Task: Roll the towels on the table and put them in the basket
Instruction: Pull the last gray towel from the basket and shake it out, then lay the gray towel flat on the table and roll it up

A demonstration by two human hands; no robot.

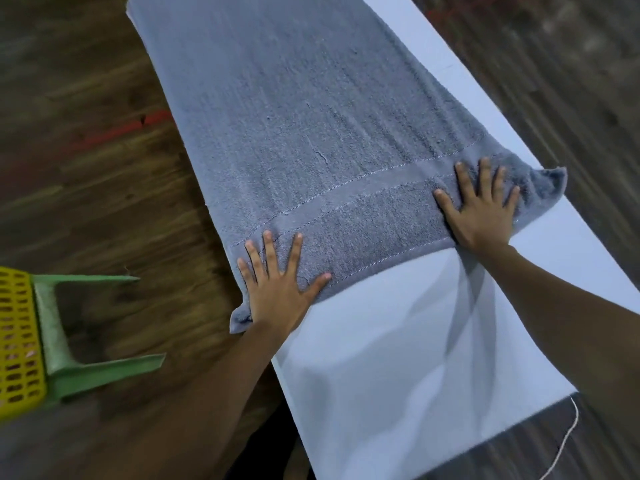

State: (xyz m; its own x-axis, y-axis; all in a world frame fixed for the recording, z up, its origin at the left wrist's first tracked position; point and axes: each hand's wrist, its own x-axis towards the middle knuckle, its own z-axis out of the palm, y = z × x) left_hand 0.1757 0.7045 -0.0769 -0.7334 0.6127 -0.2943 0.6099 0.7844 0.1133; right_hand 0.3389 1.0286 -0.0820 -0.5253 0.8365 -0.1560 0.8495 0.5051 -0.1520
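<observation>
A long grey-blue towel lies spread flat along the white table, running away from me. My left hand presses flat on the towel's near left corner, fingers straight and spread. My right hand lies flat on the near right corner in the same way, fingers spread. The towel's near hem runs between the two hands, and its corners droop slightly over the table's edges. A yellow perforated basket shows at the left edge of the view, on the floor side.
A green plastic stool or chair stands next to the basket on the dark wooden floor. A thin white cord hangs near the table's near right corner.
</observation>
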